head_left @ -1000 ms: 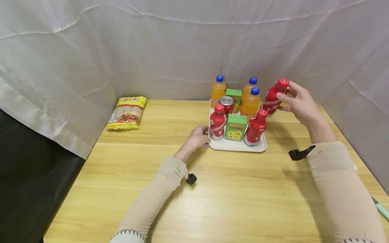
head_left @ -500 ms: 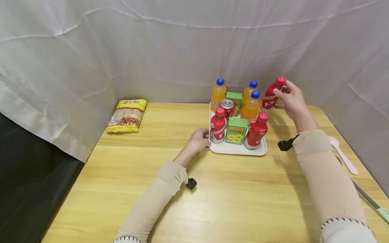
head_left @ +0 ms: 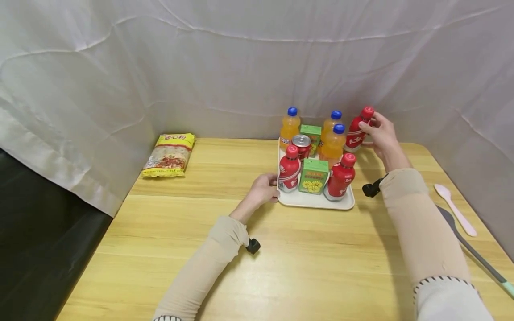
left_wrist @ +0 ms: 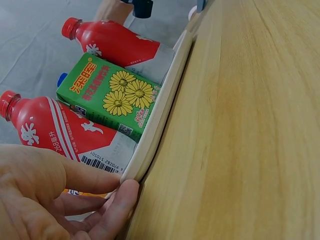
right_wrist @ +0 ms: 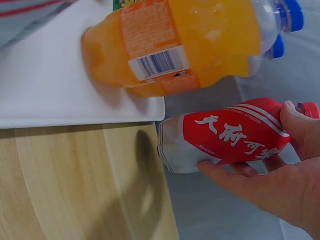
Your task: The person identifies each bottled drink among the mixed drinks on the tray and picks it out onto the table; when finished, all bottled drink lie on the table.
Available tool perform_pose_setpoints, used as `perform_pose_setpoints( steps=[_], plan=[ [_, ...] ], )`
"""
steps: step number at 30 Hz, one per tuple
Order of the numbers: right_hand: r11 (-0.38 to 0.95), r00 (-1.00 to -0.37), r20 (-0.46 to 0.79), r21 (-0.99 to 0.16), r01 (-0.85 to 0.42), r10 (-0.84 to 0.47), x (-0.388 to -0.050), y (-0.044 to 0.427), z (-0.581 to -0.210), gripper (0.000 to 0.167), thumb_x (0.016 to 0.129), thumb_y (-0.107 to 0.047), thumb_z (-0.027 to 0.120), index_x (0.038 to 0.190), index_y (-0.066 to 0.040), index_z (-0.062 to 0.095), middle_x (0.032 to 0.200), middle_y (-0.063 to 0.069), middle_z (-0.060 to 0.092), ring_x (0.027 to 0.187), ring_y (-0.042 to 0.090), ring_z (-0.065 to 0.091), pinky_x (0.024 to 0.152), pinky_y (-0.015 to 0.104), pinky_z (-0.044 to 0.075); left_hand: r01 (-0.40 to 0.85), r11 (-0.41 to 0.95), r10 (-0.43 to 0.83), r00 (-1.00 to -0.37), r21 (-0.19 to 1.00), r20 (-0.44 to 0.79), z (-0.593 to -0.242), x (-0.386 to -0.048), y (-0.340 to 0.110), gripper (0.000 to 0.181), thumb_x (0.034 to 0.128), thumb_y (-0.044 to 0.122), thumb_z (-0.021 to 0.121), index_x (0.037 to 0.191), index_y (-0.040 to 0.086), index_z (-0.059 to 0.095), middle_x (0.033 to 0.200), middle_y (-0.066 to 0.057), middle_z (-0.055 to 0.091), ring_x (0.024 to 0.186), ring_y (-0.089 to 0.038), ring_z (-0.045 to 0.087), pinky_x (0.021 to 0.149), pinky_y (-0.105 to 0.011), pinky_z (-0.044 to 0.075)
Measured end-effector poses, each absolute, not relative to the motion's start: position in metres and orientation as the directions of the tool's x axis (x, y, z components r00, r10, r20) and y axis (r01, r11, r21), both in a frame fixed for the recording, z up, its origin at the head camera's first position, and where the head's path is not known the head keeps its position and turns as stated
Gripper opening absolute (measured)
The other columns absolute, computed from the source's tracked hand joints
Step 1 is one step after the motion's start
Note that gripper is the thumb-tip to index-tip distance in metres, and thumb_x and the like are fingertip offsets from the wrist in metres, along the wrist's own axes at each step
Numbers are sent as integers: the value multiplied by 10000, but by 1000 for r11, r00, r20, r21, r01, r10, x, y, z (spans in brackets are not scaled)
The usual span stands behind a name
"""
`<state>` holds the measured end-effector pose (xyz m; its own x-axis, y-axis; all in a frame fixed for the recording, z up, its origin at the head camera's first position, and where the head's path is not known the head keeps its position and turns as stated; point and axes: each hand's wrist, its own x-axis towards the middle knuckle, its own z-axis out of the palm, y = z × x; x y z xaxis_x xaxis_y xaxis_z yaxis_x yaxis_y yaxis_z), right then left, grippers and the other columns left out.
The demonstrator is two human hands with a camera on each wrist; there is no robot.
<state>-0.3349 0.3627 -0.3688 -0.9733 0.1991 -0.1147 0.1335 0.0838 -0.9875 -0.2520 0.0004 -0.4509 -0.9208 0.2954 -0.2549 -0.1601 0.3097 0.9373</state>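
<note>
My left hand (head_left: 262, 191) pinches the left rim of a white tray (head_left: 309, 201) between thumb and fingers. On the tray stand two red-labelled cola bottles (head_left: 339, 179), two green drink cartons (head_left: 313, 177), a red can (head_left: 301, 143) and several orange soda bottles (head_left: 290, 128) with blue caps. My right hand (head_left: 383, 136) grips another red cola bottle (right_wrist: 230, 132) near its cap and side. That bottle is just beyond the tray's back right corner, beside the orange bottles. Whether its base touches the table cannot be told.
A yellow pasta bag (head_left: 170, 156) lies at the back left of the wooden table (head_left: 305, 254). On the right lie a pink spoon (head_left: 455, 210) and a dark utensil with a mint handle (head_left: 478, 249). A grey curtain (head_left: 249, 76) hangs behind the table.
The right hand has shifted left and slightly back with the cola bottle, closer to the orange bottles. My left hand stays at the tray rim. The spoon and dark utensil have come into fuller view.
</note>
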Motion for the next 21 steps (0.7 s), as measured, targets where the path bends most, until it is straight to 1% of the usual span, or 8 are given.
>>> perform_pose_setpoints(
  steps=[3, 6, 7, 10, 15, 18, 21],
  plan=[
    [94, -971, -125, -985, 147, 205, -337, 362, -373, 603, 1050, -266, 618, 1618, -300, 417, 1491, -34, 500, 1514, 336, 367, 1261, 734, 302, -152, 316, 299, -921, 936, -251, -451, -252, 0, 656, 843, -164, 622, 1484, -60, 529, 1257, -220, 622, 875, -203, 630, 666, -254, 663],
    [94, -969, -129, -984, 152, 211, -339, 361, -377, 599, 1054, -259, 607, 1619, -301, 414, 1581, 5, 441, 1523, 341, 351, 1252, 744, 299, -148, 318, 302, -921, 936, -248, -451, -253, 0, 646, 851, -158, 618, 1484, -56, 532, 1261, -219, 622, 887, -203, 632, 666, -253, 661],
    [96, -969, -128, -984, 151, 212, -339, 361, -377, 601, 1055, -257, 606, 1622, -299, 411, 1587, 10, 434, 1518, 341, 355, 1251, 746, 298, -147, 320, 302, -921, 936, -247, -451, -253, 0, 648, 853, -158, 618, 1486, -53, 531, 1265, -217, 623, 895, -206, 636, 667, -251, 662],
    [98, -968, -124, -984, 149, 220, -340, 360, -380, 593, 1051, -265, 611, 1614, -297, 424, 1536, -10, 459, 1493, 326, 375, 1244, 756, 294, -147, 325, 301, -921, 934, -249, -450, -253, 1, 657, 854, -154, 621, 1494, -45, 527, 1279, -215, 629, 915, -218, 648, 677, -257, 664],
    [130, -965, -120, -980, 153, 232, -342, 360, -383, 592, 1050, -287, 613, 1612, -295, 425, 1519, 3, 465, 1460, 317, 403, 1236, 751, 321, -144, 334, 302, -920, 932, -251, -451, -253, 1, 653, 860, -152, 618, 1497, -43, 525, 1276, -213, 633, 938, -237, 660, 685, -263, 666],
    [142, -964, -130, -976, 165, 231, -343, 361, -385, 612, 1052, -301, 604, 1628, -297, 396, 1505, -1, 454, 1497, 339, 369, 1240, 747, 318, -148, 333, 304, -918, 931, -254, -451, -253, 0, 655, 859, -154, 616, 1498, -44, 523, 1266, -208, 629, 936, -233, 659, 688, -264, 667],
    [149, -965, -139, -973, 174, 224, -345, 363, -389, 638, 1055, -322, 592, 1646, -301, 354, 1556, 32, 416, 1565, 367, 314, 1250, 739, 306, -148, 333, 300, -920, 931, -254, -450, -253, -1, 664, 854, -158, 612, 1502, -42, 521, 1262, -206, 623, 916, -223, 650, 682, -259, 666]
  ],
)
